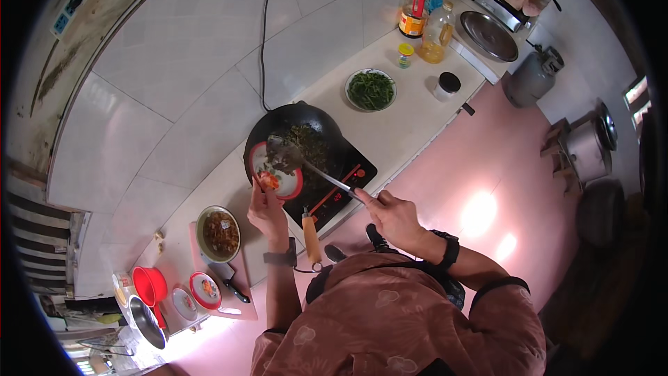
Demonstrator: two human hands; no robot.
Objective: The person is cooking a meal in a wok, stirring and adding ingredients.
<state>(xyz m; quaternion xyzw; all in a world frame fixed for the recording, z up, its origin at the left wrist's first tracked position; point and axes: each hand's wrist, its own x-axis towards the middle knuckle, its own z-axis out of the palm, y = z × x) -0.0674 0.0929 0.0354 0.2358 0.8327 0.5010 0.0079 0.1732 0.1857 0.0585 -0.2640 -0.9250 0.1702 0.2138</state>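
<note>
My left hand (269,212) grips a white plate with a red rim (296,186) by its near left edge. Chopped red and green pieces (269,180) lie on that plate, which is held over the left side of a black wok (258,120). In my right hand (391,219) is the dark handle of a metal spatula (326,177). Its blade hangs over the plate, and I cannot tell whether the two touch. Dark chopped food (309,146) lies in the wok. Beneath the wok is a lit black induction cooker (326,206). The wok's wooden handle (311,240) points towards me.
Right of the wok stand a bowl of cut greens (371,91), a black-lidded jar (447,85) and bottles (436,36). To the left are a bowl of brown food (220,235), a cleaver (229,278) on a pink cutting board (246,266), and a red ladle (150,286). A gas cylinder (529,81) stands on the floor.
</note>
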